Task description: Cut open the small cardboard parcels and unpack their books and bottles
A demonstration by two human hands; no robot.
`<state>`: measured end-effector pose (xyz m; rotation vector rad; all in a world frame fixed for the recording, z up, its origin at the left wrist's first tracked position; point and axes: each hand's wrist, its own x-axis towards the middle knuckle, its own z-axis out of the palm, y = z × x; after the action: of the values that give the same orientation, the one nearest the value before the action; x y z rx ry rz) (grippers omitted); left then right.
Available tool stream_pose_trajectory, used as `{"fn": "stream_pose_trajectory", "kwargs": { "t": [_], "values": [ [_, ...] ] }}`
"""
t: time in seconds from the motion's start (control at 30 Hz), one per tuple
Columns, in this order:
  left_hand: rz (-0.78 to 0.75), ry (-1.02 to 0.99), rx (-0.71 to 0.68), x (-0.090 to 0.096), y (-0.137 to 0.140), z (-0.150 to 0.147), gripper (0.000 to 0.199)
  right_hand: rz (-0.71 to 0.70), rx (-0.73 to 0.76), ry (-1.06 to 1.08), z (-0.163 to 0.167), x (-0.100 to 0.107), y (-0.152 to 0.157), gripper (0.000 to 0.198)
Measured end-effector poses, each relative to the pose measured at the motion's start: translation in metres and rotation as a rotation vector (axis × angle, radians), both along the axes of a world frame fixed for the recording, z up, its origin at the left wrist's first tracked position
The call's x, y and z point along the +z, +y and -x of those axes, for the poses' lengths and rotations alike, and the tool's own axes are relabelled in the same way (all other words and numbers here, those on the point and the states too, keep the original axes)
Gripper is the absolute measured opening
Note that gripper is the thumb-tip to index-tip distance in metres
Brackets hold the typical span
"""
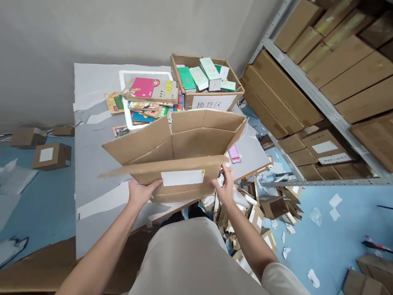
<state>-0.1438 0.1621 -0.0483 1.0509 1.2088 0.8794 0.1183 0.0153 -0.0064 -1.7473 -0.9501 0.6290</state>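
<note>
An opened cardboard box (202,141) with its flaps spread stands at the near edge of the table, between my two hands. My left hand (143,191) grips its left end, thumb on the front face and fingers behind or beneath. At the right end my right hand (225,183) pinches the cardboard near the corner. A white label (183,177) with a small yellow mark is on the front face. The inside bottom of the box is hidden from me. Just beyond the right side lies a pink item (235,154), blurred.
Behind the box, a white tray (123,80) holds piled books (150,89). Beside it stands a carton (211,102) of green and white small boxes (210,73). A metal shelf (307,92) with cartons rises at right. Discarded cardboard (254,217) and paper scraps litter the floor.
</note>
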Motion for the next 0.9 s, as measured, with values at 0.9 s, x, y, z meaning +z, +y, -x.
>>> {"fn": "stream_pose_trajectory", "kwargs": {
  "t": [0.9],
  "values": [
    [0.157,0.150,-0.800,0.085,-0.015,-0.248,0.063,-0.096,-0.496,0.801,-0.173,-0.013,-0.247,0.062]
  ]
}}
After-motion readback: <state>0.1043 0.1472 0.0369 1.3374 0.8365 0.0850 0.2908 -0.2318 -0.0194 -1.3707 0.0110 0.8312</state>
